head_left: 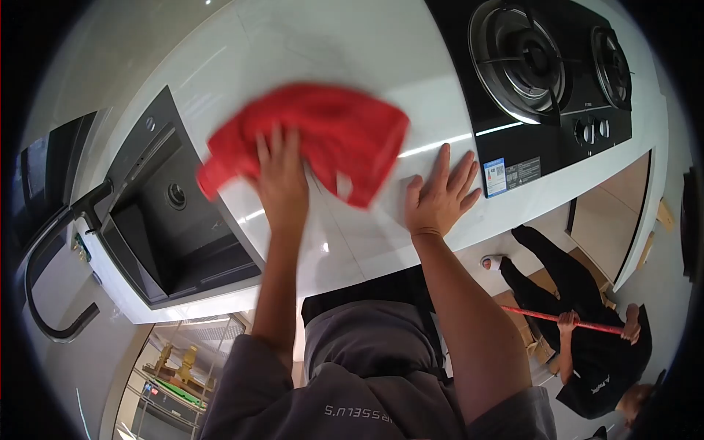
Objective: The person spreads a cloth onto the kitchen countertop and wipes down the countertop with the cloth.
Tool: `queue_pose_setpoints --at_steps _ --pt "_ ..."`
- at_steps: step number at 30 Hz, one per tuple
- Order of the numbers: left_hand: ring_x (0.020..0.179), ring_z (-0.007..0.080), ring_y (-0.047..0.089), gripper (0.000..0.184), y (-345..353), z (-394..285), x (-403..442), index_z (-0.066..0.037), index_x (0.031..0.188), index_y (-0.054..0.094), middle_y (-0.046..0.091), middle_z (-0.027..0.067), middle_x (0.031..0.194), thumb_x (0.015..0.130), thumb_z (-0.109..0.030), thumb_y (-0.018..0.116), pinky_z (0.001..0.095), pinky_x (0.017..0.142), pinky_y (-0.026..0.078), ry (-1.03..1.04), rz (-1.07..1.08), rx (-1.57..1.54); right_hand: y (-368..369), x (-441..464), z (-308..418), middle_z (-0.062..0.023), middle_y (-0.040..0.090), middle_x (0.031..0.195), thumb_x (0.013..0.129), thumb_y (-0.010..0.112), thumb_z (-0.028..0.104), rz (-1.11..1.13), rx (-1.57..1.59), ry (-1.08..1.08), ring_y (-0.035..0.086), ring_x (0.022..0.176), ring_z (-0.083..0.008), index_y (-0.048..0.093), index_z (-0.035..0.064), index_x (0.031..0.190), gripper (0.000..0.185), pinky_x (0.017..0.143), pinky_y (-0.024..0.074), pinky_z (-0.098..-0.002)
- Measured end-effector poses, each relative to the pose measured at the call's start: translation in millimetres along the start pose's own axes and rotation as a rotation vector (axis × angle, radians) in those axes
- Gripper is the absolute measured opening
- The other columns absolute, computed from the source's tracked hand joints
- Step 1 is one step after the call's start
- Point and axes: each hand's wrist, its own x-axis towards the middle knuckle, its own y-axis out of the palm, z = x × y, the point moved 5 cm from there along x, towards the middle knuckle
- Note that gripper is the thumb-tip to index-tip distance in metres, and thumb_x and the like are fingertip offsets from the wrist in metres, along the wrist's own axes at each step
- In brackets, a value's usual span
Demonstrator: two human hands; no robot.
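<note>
A white countertop (pixel 400 44), glossy with faint grey veining, spans the view. Toward its right end is a black two-burner gas cooktop (pixel 546 139); at the left, a dark grey sink (pixel 163 110) beside a curved black faucet (pixel 31 271). On the wearer's grey shirt (pixel 359 389), upside-down lettering is only partly legible, a double S showing. At lower right, another person (pixel 609 359) in black, white shirt lettering unreadable, holds a red pole (pixel 535 314) in both hands.

The red cloth (pixel 323 125), motion-blurred, lies on the countertop between sink and cooktop. The left hand (pixel 282 176) is flat on it, fingers extended and slightly parted; whether they pinch any fabric, I cannot tell. The right hand (pixel 434 209) rests palm down, fingers spread, holding nothing, near a blue-and-white label (pixel 496 177) and an adjoining grey label (pixel 523 172), both too small to read.
</note>
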Motion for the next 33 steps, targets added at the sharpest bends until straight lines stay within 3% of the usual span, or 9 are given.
queue_pose_setpoints --at_steps 5,9,12,15,19,23,27,31,33 --pt "0.141 0.0330 0.033 0.049 -7.9 2.5 161.5 -0.022 0.143 0.043 0.038 0.0047 0.153 0.095 -0.015 0.051 0.0851 0.093 0.022 -0.010 -0.212 -0.078 3.2 0.1 -1.3 -0.0184 0.017 0.160 0.083 0.048 0.041 -0.002 0.014 -0.005 0.015 0.148 -0.0377 0.028 0.0271 0.153 0.074 0.113 0.0089 -0.0639" --pt "0.141 0.0360 0.033 0.046 -10.5 -5.1 180.5 -0.023 0.145 0.040 0.039 0.0044 0.152 0.100 -0.018 0.042 0.0845 0.090 0.029 -0.021 -0.209 -0.003 4.4 0.2 -0.1 -0.0201 0.020 0.158 0.083 0.046 0.043 -0.012 0.006 -0.007 0.016 0.148 -0.0387 0.030 0.0267 0.152 0.073 0.112 0.0092 -0.0651" --pt "0.140 0.0313 0.035 0.051 -10.0 -9.5 118.5 -0.017 0.144 0.043 0.041 0.0044 0.151 0.094 -0.010 0.050 0.0757 0.101 0.028 0.023 -0.193 -0.023 3.3 0.4 -0.8 -0.0218 0.022 0.157 0.083 0.044 0.044 -0.030 0.024 -0.010 0.017 0.147 -0.0397 0.032 0.0265 0.152 0.072 0.111 0.0094 -0.0665" --pt "0.136 0.0328 0.042 0.053 -1.2 -15.0 -2.2 -0.007 0.142 0.045 0.047 0.0105 0.146 0.090 -0.006 0.051 0.0569 0.110 0.032 0.123 -0.069 0.057 4.5 -0.8 -1.1 -0.0220 0.021 0.157 0.083 0.045 0.043 -0.029 0.032 -0.015 0.017 0.147 -0.0396 0.032 0.0266 0.152 0.072 0.111 0.0093 -0.0664" --pt "0.132 0.0373 0.046 0.049 -11.6 -19.3 -148.7 -0.005 0.134 0.054 0.051 0.0130 0.142 0.085 0.000 0.054 0.0556 0.108 0.035 0.037 0.267 -0.162 1.7 0.4 -0.9 -0.0218 0.020 0.158 0.083 0.046 0.042 -0.008 0.033 -0.011 0.016 0.148 -0.0393 0.032 0.0267 0.152 0.072 0.112 0.0090 -0.0660" --pt "0.133 0.0349 0.046 0.050 -15.9 -14.9 -185.8 -0.012 0.136 0.055 0.051 0.0097 0.142 0.086 -0.004 0.055 0.0586 0.108 0.033 0.078 0.282 -0.115 3.3 -0.1 -1.0 -0.0215 0.019 0.158 0.083 0.046 0.042 -0.008 0.033 -0.010 0.015 0.148 -0.0389 0.031 0.0267 0.152 0.072 0.112 0.0092 -0.0659" --pt "0.131 0.0352 0.048 0.048 -4.9 4.7 -96.6 -0.015 0.134 0.056 0.052 0.0093 0.141 0.087 -0.005 0.054 0.0587 0.106 0.036 0.078 0.244 -0.027 3.6 -0.3 -1.3 -0.0214 0.020 0.158 0.082 0.046 0.042 0.004 0.021 0.003 0.015 0.148 -0.0389 0.032 0.0261 0.152 0.073 0.112 0.0087 -0.0659" --pt "0.135 0.0355 0.043 0.056 -12.6 12.5 61.9 -0.017 0.141 0.048 0.048 0.0085 0.145 0.087 -0.001 0.053 0.0541 0.107 0.037 0.226 -0.123 -0.061 3.9 0.5 -2.3 -0.0212 0.021 0.158 0.082 0.047 0.042 -0.014 0.040 0.001 0.016 0.148 -0.0390 0.033 0.0255 0.152 0.073 0.111 0.0083 -0.0659" --pt "0.135 0.0358 0.042 0.056 -7.1 23.1 145.3 -0.021 0.143 0.046 0.046 0.0060 0.147 0.089 -0.004 0.052 0.0491 0.106 0.041 0.296 -0.175 -0.103 3.2 0.5 -1.9 -0.0211 0.021 0.158 0.082 0.047 0.042 -0.018 0.046 0.002 0.017 0.147 -0.0390 0.033 0.0253 0.152 0.073 0.111 0.0083 -0.0659"
